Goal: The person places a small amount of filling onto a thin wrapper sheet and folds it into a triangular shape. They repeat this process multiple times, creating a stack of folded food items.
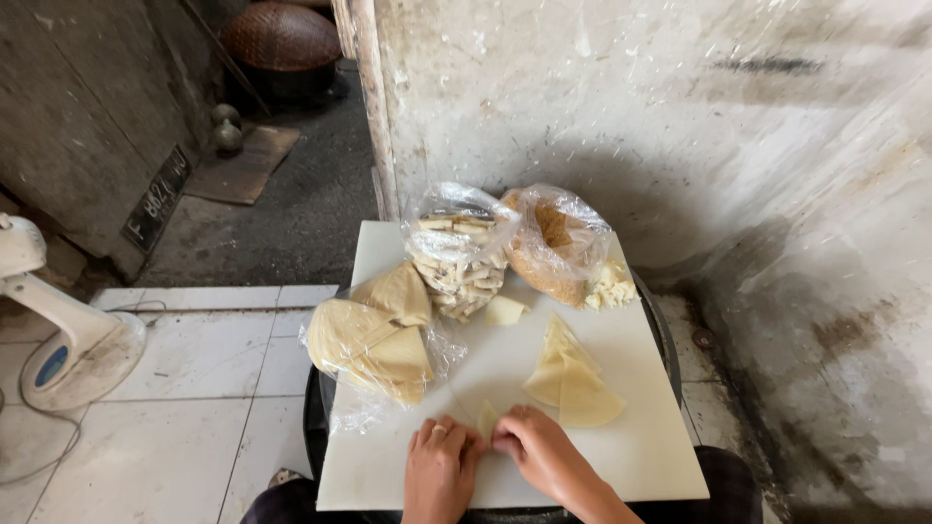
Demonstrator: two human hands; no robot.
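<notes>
My left hand [439, 468] and my right hand [540, 450] meet at the near edge of a white cutting board [660, 456]. Both pinch a small folded piece of pale yellow wrapper [486, 418] between their fingertips. A ring shows on one finger of my left hand. Just right of my hands lies a small stack of triangular wrapper sheets [569, 378]. To the left, a clear plastic bag [374, 344] holds more folded wrappers.
At the board's far edge stand a bag of pale sticks [458, 254], a bag of brown crumbs [555, 247] and a heap of crumbled white filling [612, 286]. A single wrapper piece [505, 310] lies mid-board. A white fan base [58, 340] stands on the tiled floor at left; a rough wall rises right.
</notes>
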